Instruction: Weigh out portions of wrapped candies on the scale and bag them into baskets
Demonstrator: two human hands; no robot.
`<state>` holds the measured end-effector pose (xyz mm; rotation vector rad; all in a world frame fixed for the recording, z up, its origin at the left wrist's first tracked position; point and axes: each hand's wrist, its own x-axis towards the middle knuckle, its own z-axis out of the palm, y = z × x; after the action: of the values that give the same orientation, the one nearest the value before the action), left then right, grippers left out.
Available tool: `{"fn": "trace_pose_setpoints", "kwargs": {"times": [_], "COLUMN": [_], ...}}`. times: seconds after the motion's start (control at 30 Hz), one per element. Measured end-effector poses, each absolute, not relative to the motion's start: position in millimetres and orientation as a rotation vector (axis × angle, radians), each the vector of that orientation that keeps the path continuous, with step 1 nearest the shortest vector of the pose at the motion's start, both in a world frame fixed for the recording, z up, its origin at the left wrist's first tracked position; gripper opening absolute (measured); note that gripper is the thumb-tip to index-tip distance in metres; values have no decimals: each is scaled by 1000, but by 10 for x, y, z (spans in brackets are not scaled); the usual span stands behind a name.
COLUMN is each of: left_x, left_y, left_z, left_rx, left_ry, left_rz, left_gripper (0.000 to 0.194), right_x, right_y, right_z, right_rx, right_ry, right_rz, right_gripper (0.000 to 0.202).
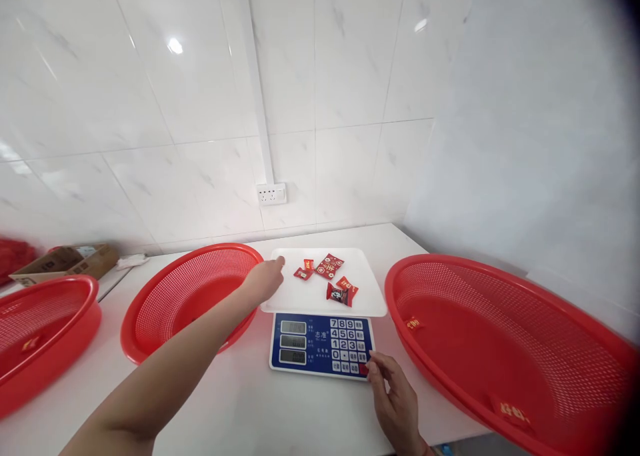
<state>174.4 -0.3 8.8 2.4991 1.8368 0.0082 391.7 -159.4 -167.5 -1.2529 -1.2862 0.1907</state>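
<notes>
A digital scale (323,345) with a blue keypad panel carries a white weighing tray (361,289). On the tray lie several small red-wrapped sweets, among them a flat square packet (331,266) and a dark-and-red wrapped sweet (340,294). My left hand (267,281) is closed at the tray's left edge, the fingers curled and mostly hidden behind the hand. At the scale's front right corner, beside the red key, my right hand (395,396) has its thumb and forefinger bent close together against the edge.
A red oval basket (195,303) stands left of the scale. Another red basket (500,349) with a few wrapped packets is close on the right. A third red basket (55,349) and a cardboard box (70,263) are at far left. Behind is a tiled wall with a socket (271,194).
</notes>
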Motion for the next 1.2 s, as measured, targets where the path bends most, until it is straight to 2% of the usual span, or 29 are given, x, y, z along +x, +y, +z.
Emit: {"fn": "trace_pose_setpoints", "kwargs": {"times": [0.23,0.47,0.7,0.83,1.1,1.2], "left_x": [1288,1840,1935,1909,1333,1149], "left_y": [15,170,291,245,155,248], "left_z": [239,-125,-171,-163,219,330], "left_rx": [2490,2759,2786,2736,2594,2526], "left_ry": [2010,1494,1377,1350,1639,1706], "left_rz": [-17,-62,-82,-105,-97,-106], "left_gripper": [32,33,20,19,24,32], "right_x": [3923,3918,3911,3905,3908,3903], "right_y": [-1568,-1558,-1562,-1562,-1553,-1543], "right_z": [-1717,-1736,-1692,-1679,-1664,-1681], "right_rx": [-1217,-1221,-1267,-1280,-1285,-1264], "right_ry": [-1292,-1299,-1289,-1307,-1219,-1212], "right_rz": [228,209,185,188,327,371], "right_gripper": [15,16,17,17,23,22]}}
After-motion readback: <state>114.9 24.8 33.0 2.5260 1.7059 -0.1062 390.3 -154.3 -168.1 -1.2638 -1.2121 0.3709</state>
